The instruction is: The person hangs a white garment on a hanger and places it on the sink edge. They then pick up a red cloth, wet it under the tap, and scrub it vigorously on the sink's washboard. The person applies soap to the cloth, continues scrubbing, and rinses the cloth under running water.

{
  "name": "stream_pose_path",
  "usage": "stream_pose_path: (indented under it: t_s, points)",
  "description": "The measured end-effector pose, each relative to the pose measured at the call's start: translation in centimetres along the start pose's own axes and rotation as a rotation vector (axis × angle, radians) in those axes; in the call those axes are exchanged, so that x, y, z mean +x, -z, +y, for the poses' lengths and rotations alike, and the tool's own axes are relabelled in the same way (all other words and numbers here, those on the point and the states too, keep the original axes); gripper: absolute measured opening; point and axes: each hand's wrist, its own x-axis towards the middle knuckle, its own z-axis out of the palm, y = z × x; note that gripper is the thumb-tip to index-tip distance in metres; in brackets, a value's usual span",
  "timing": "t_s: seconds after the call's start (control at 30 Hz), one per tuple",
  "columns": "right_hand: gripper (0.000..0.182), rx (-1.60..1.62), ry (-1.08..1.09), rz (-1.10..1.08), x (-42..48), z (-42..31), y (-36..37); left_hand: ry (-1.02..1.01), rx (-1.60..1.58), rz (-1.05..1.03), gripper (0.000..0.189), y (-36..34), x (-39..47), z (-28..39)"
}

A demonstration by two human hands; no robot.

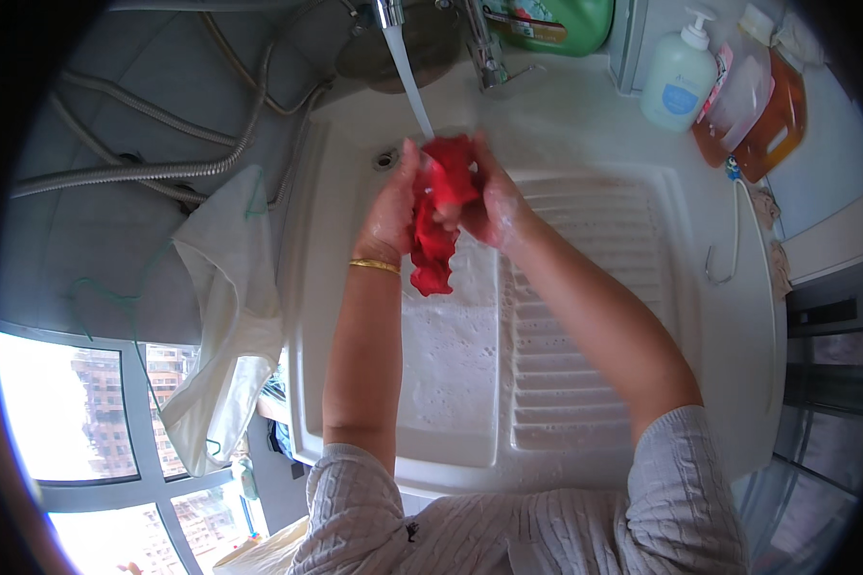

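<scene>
A wet red cloth (435, 237) hangs between my two hands over the basin of a white laundry sink (449, 359). Running water (410, 79) falls from the chrome faucet (388, 13) onto or just behind its top edge. My left hand (395, 205), with a gold bangle at the wrist, grips the cloth's left side. On the other side my right hand (492, 198) holds it, with fingers partly hidden by the fabric. Suds cling to both hands, and foamy water lies in the basin.
The ribbed washboard (582, 309) is right of the basin; the drain hole (385, 159) is at its back left. A pump bottle (679, 79), an amber jug (780, 115) and a green jug (575, 25) stand behind. White fabric (223, 302) hangs left, near metal hoses (158, 170).
</scene>
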Motion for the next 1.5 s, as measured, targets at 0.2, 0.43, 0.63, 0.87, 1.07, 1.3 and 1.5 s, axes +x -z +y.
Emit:
stream_pose_path:
  t_s: [0.2, 0.43, 0.63, 0.87, 1.07, 1.3, 1.5]
  points:
    - [0.021, -0.141, 0.482, 0.603, 5.7, -0.6, -4.1, -0.245, 0.022, 0.574, 0.055, 1.5, 0.6, -2.5]
    - [0.022, -1.626, 0.913, 0.649, 4.4, 7.5, -1.6, -0.461, -0.428, 0.126, 0.043, 1.6, 2.2, -4.5]
    - [0.031, -1.230, 0.637, 0.696, 5.1, 2.1, -2.3, -0.589, -0.065, 0.587, 0.038, 0.1, 4.3, -3.4]
    - [0.034, -1.222, 0.608, 0.618, 5.1, 1.0, -1.8, -0.453, -0.138, 0.632, 0.036, -2.4, 3.3, -3.8]
    - [0.034, -0.949, 0.518, 0.445, 4.7, -2.3, 0.9, -0.507, -0.143, 0.516, 0.031, 0.0, 3.5, -1.6]
    - [0.050, -1.305, 0.407, 0.421, -0.4, -9.0, -1.1, -0.439, 1.405, 0.925, 0.019, 1.3, 1.6, 3.0]
    - [0.050, -2.512, -0.273, 0.429, 0.2, -7.9, -3.3, -0.502, 0.933, 0.732, 0.014, -0.7, 2.1, 4.8]
